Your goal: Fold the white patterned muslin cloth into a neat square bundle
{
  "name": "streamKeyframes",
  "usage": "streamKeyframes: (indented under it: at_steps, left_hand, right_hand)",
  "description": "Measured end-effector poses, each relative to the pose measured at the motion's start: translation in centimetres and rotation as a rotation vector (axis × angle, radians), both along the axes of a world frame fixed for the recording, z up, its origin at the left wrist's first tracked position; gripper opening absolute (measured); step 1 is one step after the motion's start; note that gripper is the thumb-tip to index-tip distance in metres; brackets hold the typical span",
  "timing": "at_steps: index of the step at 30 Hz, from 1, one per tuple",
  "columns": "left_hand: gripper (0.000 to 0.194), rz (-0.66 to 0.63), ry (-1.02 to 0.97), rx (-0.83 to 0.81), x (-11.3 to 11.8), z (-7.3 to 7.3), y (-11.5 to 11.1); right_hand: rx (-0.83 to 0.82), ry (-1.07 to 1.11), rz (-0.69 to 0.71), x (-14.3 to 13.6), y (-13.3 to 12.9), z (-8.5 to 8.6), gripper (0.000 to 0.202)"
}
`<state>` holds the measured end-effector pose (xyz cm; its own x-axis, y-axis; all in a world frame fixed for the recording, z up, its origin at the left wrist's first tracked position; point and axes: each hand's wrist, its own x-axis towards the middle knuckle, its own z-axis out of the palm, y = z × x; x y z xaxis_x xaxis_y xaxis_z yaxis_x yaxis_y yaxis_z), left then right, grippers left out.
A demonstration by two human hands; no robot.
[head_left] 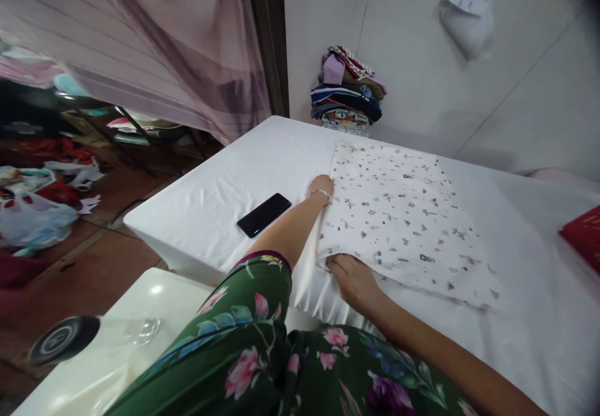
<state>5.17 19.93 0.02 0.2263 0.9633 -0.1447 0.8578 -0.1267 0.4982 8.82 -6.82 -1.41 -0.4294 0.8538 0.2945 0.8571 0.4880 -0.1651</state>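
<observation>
A pale wall (407,79) stands behind the table (225,178), which has a white cover, and a pinkish curtain (187,35) hangs beyond its far left corner. By the far edge, there is a stack of folded clothes (349,94).

The printed cloth (394,216) lies flat on the table, its near side close to the table's near edge and its far side toward the wall. A black phone (265,215) rests between the cloth and the table's left edge.

Both hands are at the left side of the cloth, so most of it extends to the right from the fingers. The left hand (321,185) is at the middle of this side, its fingers curled. The right hand (351,282) is nearer to the near left corner, and its fingers go under the raised hem.

The fingertips of both hands are hidden, so I cannot tell whether they grip the fabric. The cloth looks nearly square; its long axis is difficult to judge. Its near right corner is blurred, and a red object (584,235) is cut off at the right border of the view.
</observation>
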Motion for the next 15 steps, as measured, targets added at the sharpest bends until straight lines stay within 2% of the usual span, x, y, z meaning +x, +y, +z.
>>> streamKeyframes:
  at_steps: [4,10,12,13,15]
  left_hand:
    - [0.032,-0.006,0.01,0.011,-0.1,0.3,0.0]
    - [0.041,-0.096,0.015,0.038,-0.5,1.8,-1.0]
    - [0.047,-0.136,-0.003,0.115,-0.8,2.3,-2.2]
    - [0.046,-0.193,-0.026,0.212,-1.0,2.6,-3.2]
    - [0.04,-0.331,-0.096,0.304,-1.5,3.3,-6.0]
  right_hand:
    - [0.007,0.004,-0.002,-0.2,0.2,-0.4,0.032]
    - [0.012,-0.025,-0.041,-0.7,0.4,0.0,0.024]
    - [0.002,-0.038,-0.06,-0.7,0.4,0.2,0.024]
    - [-0.002,-0.039,-0.069,-0.7,0.4,0.3,0.025]
    - [-0.003,-0.033,-0.082,-0.4,0.3,0.3,0.027]
